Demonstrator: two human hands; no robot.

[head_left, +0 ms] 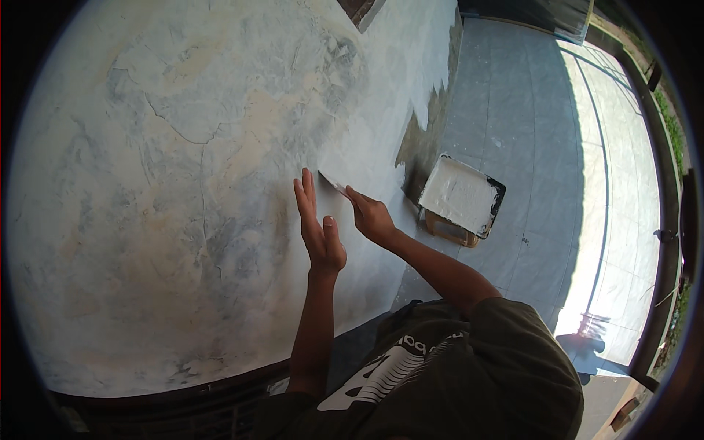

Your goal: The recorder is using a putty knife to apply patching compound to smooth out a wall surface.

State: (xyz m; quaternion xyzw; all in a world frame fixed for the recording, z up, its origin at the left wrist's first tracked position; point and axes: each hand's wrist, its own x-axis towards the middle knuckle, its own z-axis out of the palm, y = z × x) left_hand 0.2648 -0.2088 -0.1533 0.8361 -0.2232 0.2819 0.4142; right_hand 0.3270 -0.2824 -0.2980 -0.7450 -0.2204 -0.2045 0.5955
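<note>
I take the tray [499, 194] of white paste [458, 192] as my mark; nearest my camera, below it in view, is the dark shirt [484, 367]. Left of the tray I have the right hand [374, 218], its fingers curled round the scraper [334, 182]. Farther left, the left hand [320, 238] has its fingers stretched straight and thumb apart, with hold of nothing that I can see. The scraper lies between the hands, its long axis slanting, blade end up and leftward, away from the tray; whether it touches the wall [220, 110], I cannot tell. I judge the step to be smoothing paste over that wall; the next move likely calls for a low blade angle and even pressure. The tray sits on a wooden stool [469, 241], and off to its right the tiled floor [528, 132] runs into sunlight.
</note>
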